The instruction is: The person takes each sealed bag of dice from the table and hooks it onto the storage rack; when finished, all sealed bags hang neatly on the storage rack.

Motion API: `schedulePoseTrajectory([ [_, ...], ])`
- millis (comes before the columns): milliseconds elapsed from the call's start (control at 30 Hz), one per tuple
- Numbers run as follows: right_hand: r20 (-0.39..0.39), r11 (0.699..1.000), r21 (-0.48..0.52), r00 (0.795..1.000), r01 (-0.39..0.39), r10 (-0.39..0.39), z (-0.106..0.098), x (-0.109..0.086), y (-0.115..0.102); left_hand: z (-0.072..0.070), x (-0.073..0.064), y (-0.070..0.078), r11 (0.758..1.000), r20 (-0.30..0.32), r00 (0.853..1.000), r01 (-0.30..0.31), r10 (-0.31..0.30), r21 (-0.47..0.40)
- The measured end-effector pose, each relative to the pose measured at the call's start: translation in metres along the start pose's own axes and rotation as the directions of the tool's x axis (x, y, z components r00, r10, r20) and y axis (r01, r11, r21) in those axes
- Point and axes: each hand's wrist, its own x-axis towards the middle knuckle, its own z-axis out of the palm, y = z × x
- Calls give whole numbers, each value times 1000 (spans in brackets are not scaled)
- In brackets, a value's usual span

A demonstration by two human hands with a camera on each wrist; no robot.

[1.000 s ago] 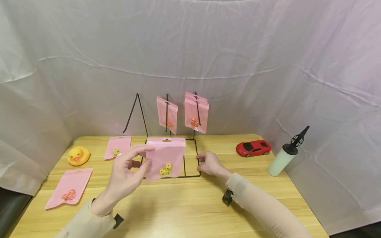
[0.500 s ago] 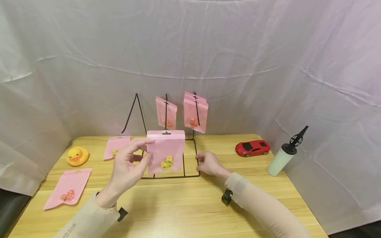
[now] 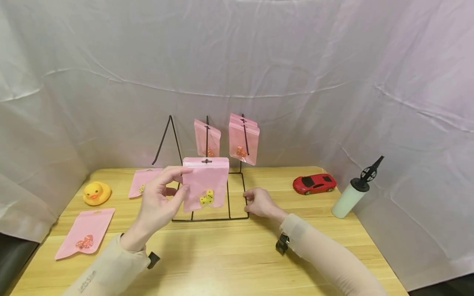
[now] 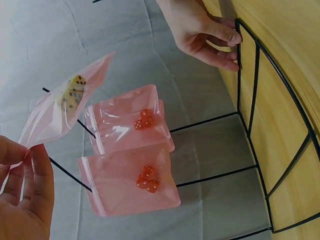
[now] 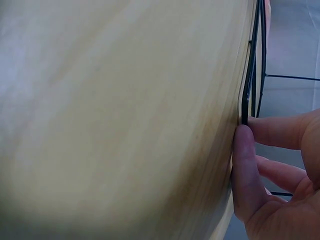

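My left hand (image 3: 157, 203) pinches the left edge of a pink zip bag (image 3: 203, 176) between thumb and fingers. Yellow dice (image 3: 207, 197) lie in its lower part. Upright in the head view, the bag has its hang hole in line with the middle hook's front end; whether the hook passes through cannot be told. Behind it, on the black wire rack (image 3: 211, 219), one pink bag (image 3: 201, 137) with orange-red dice hangs from the middle hook. Further pink bags (image 3: 242, 139) hang on the right hook. My right hand (image 3: 262, 203) grips the rack's base wire (image 5: 246, 102) at its front right.
Left of the rack, a pink bag with yellow dice (image 3: 142, 179) and another with red dice (image 3: 90, 226) lie on the wooden table (image 3: 229, 263). A rubber duck (image 3: 97, 193) sits nearby. On the right are a red toy car (image 3: 314, 184) and a pale green hand pump (image 3: 348, 200).
My left hand has raised the bag and moved it towards the middle hook; its hang hole now lines up with the hook's end. My right hand has stayed on the base wire.
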Motion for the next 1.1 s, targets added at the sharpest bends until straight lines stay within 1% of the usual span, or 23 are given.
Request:
schedulePoseTrajectory([
  [267,-5,1000,11,1000,-1,1,0,-1,-1,-1,7,-6,1000,-14,1000,9,-9,19],
  [433,-14,1000,0,1000,1,-1,0,0,0,1,10,-10,999,-30,999,12,-10,35],
  [767,-4,1000,7,1000,-16,16,2,-1,0,6,13,-17,1000,-51,998,23,-23,12],
  [900,-6,1000,13,1000,-11,11,2,0,1,8,17,-20,999,-66,997,30,-28,22],
  [1100,-6,1000,17,1000,-5,5,1,0,1,10,23,-24,999,-89,996,23,-20,29],
])
